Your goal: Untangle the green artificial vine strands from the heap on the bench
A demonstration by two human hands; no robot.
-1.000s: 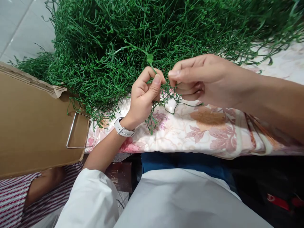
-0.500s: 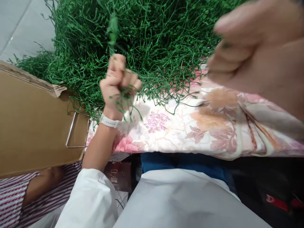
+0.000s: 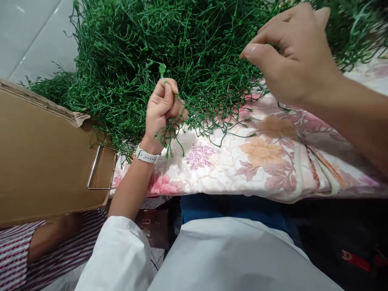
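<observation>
The right hand [image 3: 298, 60] has been moved away, so the green sprig [image 3: 163, 68] is now pinched by the left hand's [image 3: 163, 109] fingers alone, near the big green pile [image 3: 197, 40], and whether anything is pinched by the right fingers can't be told.

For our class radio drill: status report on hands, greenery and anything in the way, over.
Left hand pinching green sprig. Right hand near green pile; can't tell if holding anything. Cardboard left of both hands, blocking neither.

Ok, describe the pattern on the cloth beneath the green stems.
The cloth is white with a pink, purple and orange floral print, best seen in the head view.
</observation>
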